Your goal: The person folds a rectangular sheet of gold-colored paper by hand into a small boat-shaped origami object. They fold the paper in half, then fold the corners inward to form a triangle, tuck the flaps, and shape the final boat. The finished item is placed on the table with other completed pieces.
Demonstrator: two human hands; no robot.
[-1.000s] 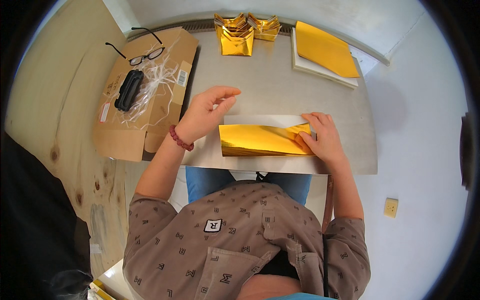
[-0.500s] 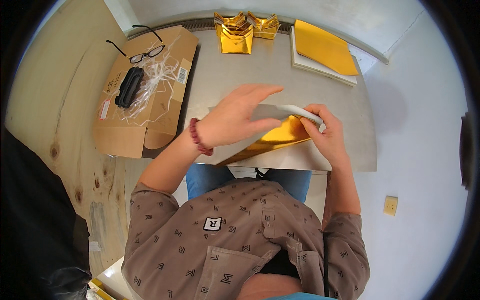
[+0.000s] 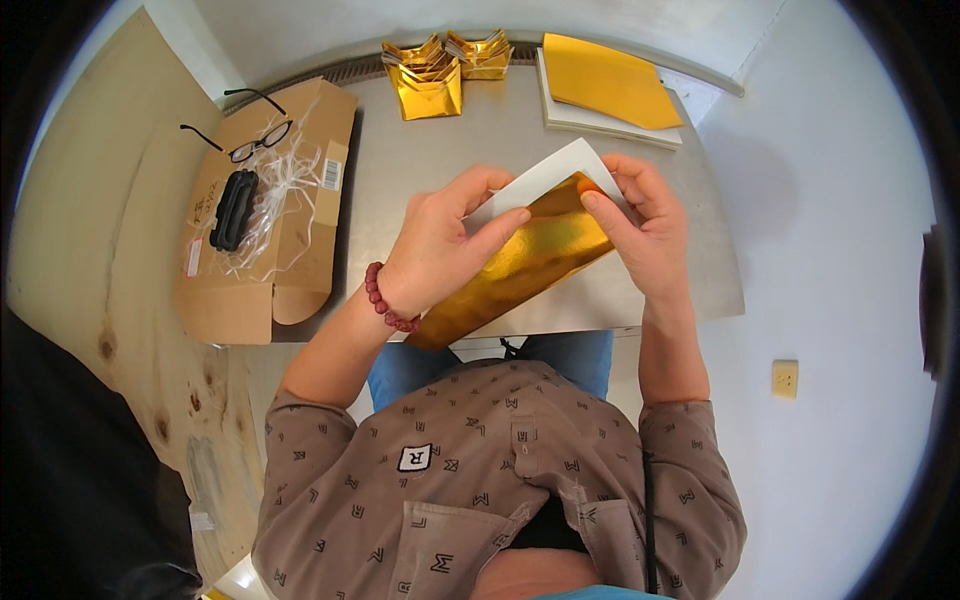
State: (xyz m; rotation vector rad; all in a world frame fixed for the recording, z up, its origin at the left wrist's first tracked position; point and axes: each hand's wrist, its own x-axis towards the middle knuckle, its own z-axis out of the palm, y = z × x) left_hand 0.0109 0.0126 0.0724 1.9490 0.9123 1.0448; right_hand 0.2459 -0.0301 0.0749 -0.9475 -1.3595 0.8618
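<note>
A sheet of gold foil paper (image 3: pixel 520 260) with a white border or back is held up between my hands, above the near part of the metal table. My left hand (image 3: pixel 435 235), with a dark red bead bracelet (image 3: pixel 385 300) at its wrist, pinches the sheet's upper left edge between thumb and fingers. At the upper right corner my right hand (image 3: pixel 645 220) grips the sheet, thumb on the gold face and fingers behind. The sheet slants, its lower left end reaching past the table's front edge. Behind the sheet, some fingertips are hidden.
Folded gold paper pieces (image 3: pixel 430 85) stand in stacks at the table's back. To their right lies a pile of gold sheets (image 3: pixel 610 85) on white paper. A cardboard box (image 3: pixel 300 240) at left carries glasses (image 3: pixel 260 140), a black case (image 3: pixel 233 210) and white strands (image 3: pixel 285 185).
My left hand, fingers stretched out half a second ago, has closed on the sheet's edge. The sheet has opened out and its gold face shows more. The whole view has shifted slightly.
</note>
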